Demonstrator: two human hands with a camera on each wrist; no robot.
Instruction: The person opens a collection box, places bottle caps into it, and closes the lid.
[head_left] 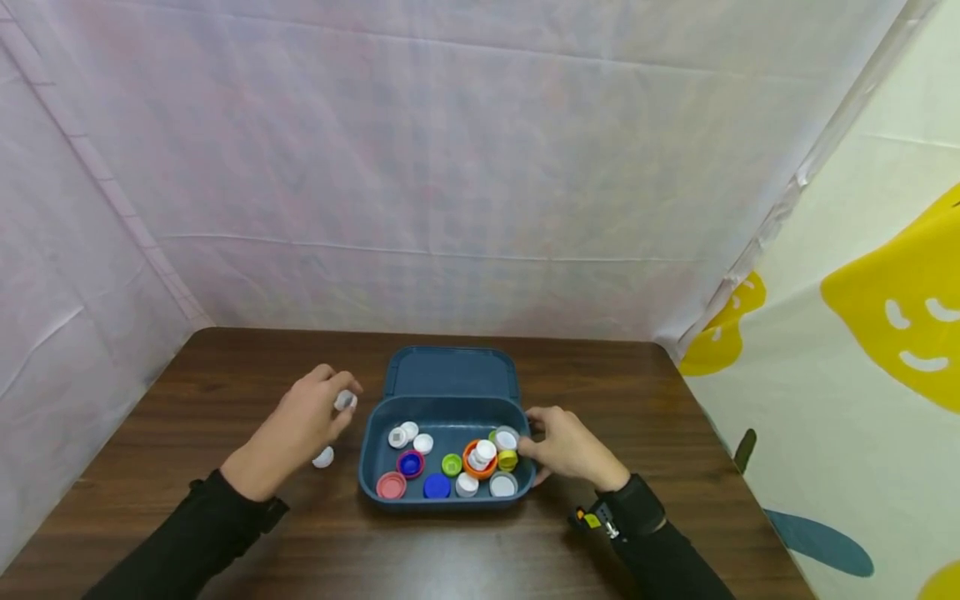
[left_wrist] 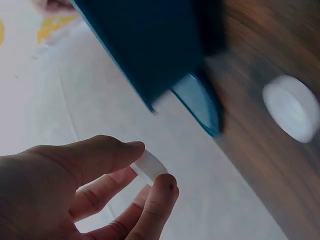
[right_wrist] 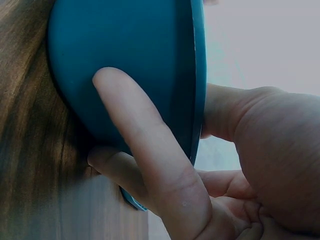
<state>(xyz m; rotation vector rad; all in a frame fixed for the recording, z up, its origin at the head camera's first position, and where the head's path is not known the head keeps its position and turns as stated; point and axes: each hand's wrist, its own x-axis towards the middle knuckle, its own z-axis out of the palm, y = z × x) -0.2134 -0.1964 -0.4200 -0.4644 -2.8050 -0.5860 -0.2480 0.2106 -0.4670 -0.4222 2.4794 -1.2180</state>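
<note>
My left hand (head_left: 303, 417) pinches a white bottle cap (head_left: 345, 400) between thumb and fingertips, raised to the left of a blue box (head_left: 369, 442). The left wrist view shows the held cap (left_wrist: 150, 167) edge-on. Another white cap (head_left: 323, 457) lies on the table below that hand. At the box's right end, my right hand (head_left: 566, 446) grips the wall, thumb over the rim and fingers along the outside (right_wrist: 125, 35). Inside the box lie several caps: white ones, a red one (head_left: 391, 485), a blue one (head_left: 437, 486), a green one (head_left: 452, 465) and an orange one (head_left: 470, 468).
The box's lid (head_left: 452, 372) lies folded back behind it on the brown wooden table (head_left: 450, 550). A white cloth (head_left: 450, 167) hangs along the table's back edge, and a cloth with yellow shapes (head_left: 900, 292) hangs at the right.
</note>
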